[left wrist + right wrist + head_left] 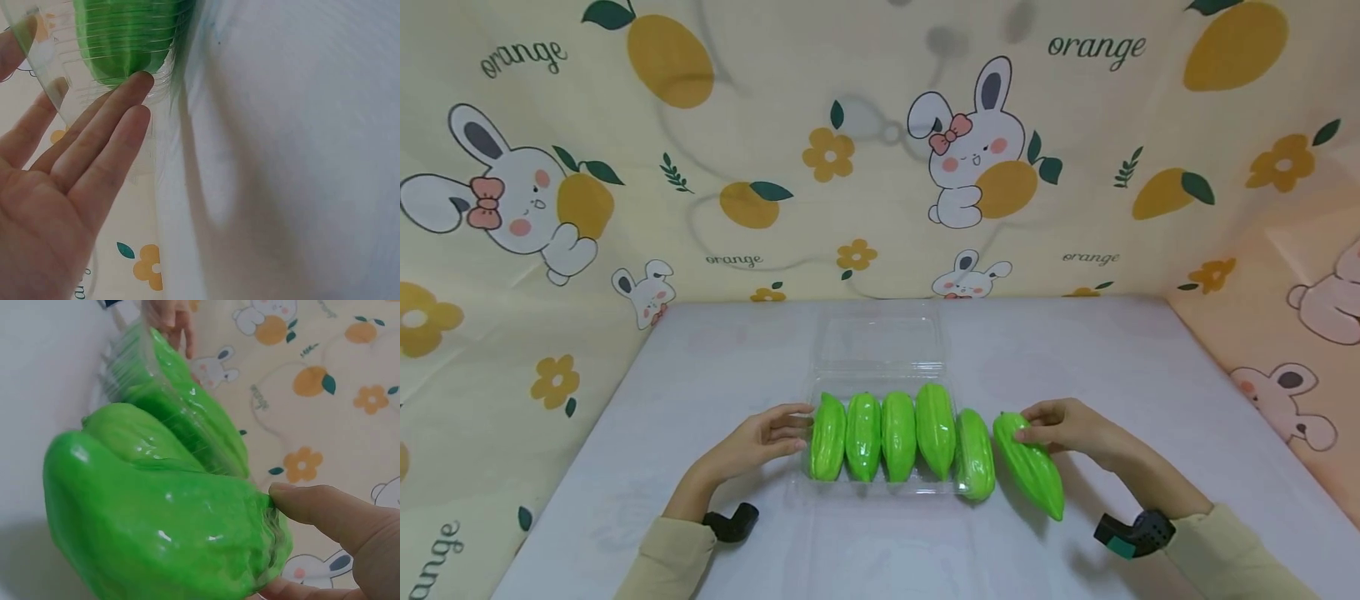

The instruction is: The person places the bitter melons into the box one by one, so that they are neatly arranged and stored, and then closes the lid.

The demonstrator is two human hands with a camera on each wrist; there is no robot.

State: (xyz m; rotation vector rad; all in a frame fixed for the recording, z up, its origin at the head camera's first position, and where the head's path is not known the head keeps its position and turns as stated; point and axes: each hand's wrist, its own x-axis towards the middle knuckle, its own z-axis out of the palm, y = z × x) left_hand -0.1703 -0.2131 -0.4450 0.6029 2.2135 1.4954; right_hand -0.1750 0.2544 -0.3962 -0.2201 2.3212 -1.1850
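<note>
My right hand (pixel 1067 425) grips the upper end of a glossy green ridged vegetable (pixel 1030 467) with a tapered tip, thumb on the near side. In the right wrist view this held vegetable (pixel 162 525) fills the foreground. Just left of it, another green vegetable (pixel 975 457) lies against the right outer side of a clear plastic clamshell box (pixel 880 487). Several more green vegetables (pixel 898 437) stand side by side inside the box. At the box's left wall is my left hand (pixel 771 437); its fingers (pixel 119 137) are extended and touch the clear plastic.
The box's hinged lid (pixel 880 337) lies back, away from me. A white-covered table (pixel 1075 350) extends on both sides. Behind it hangs a cream cloth (pixel 865 50) printed with rabbits and oranges. Black devices (pixel 1138 533) are strapped to both wrists.
</note>
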